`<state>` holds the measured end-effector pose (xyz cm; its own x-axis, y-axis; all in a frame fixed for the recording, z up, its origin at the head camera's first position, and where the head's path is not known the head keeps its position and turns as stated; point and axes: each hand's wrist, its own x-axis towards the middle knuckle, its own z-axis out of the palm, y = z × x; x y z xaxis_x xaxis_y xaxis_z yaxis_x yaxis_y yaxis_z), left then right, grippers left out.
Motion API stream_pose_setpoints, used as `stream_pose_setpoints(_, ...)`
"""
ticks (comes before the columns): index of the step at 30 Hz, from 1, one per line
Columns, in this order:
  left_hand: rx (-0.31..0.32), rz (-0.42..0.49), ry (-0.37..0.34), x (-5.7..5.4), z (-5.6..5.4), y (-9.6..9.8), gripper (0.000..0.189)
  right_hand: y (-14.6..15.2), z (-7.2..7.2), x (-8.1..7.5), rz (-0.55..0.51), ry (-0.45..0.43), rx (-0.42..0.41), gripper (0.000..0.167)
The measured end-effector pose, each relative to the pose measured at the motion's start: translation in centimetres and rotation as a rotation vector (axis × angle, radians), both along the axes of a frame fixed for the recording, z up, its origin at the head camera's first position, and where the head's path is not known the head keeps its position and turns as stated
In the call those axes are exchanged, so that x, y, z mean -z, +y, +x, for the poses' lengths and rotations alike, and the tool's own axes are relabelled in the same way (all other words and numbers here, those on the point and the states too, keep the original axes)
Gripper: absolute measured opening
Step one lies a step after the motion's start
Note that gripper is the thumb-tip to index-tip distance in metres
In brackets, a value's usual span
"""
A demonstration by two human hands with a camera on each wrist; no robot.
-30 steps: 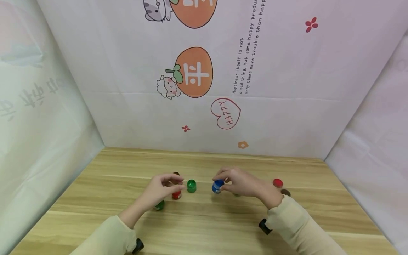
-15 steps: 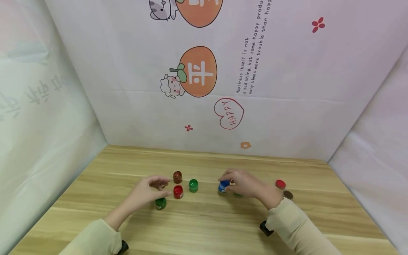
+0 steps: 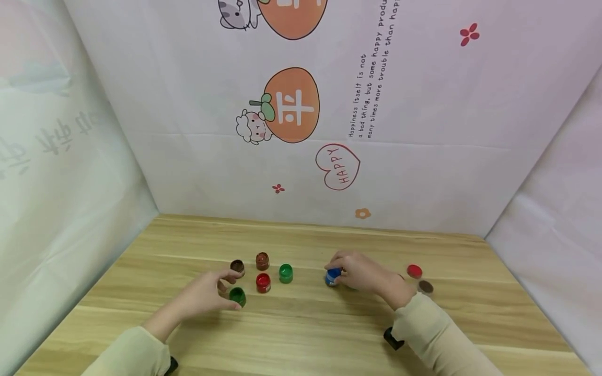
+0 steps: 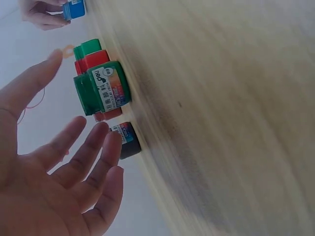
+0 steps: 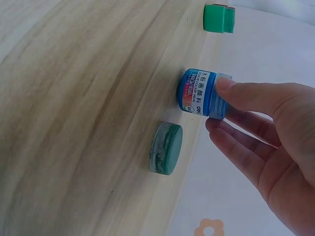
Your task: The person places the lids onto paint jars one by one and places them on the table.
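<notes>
My right hand (image 3: 359, 271) pinches a small blue paint jar (image 5: 194, 93) by its clear ridged cap, thumb on one side and fingers on the other. The jar stands upright close to the wood. Beside it in the right wrist view lies a green lid (image 5: 166, 148), mostly hidden by the hand in the head view. My left hand (image 3: 207, 293) hovers with spread, relaxed fingers around a dark green paint jar (image 4: 102, 88), thumb on its near side. Its fingertips overlap a dark brown jar (image 3: 237, 267) in the head view. The left hand holds nothing.
Open jars of red (image 3: 263, 283), bright green (image 3: 285, 273) and reddish brown (image 3: 262, 260) paint stand mid-table. A red lid (image 3: 414, 271) and a brown lid (image 3: 425, 287) lie right of my right hand. White printed sheets (image 3: 423, 156) wall the table's back and sides.
My left hand has moved left and nearer, from beside the red jar to around the dark green one, uncovering the brown jars. My right hand keeps its pinch on the blue jar, nearly in place.
</notes>
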<state>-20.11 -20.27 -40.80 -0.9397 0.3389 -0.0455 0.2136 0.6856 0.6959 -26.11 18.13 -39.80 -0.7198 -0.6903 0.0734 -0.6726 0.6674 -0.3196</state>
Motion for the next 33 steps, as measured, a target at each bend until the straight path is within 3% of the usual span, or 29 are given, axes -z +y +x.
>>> stream_pose_setpoints(7, 0.001, -0.057, -0.009, 0.9, -0.4, 0.2, 0.071, 0.0, 0.2, 0.1, 0.011, -0.017, 0.011, 0.034)
stream_pose_setpoints(15, 0.014, -0.097, -0.007, 1.6, -0.9, 0.5, 0.055, 0.0, 0.3, 0.1, 0.018, -0.008, 0.004, 0.034)
stream_pose_setpoints(25, -0.011, -0.131, 0.013, 1.4, -0.8, 1.1, 0.042, -0.1, 0.4, 0.0, 0.026, 0.016, 0.002, 0.033)
stream_pose_setpoints(33, -0.020, -0.125, 0.019, 1.2, -0.5, 1.3, 0.040, 0.8, 0.4, -0.5, -0.018, -0.051, 0.057, 0.034)
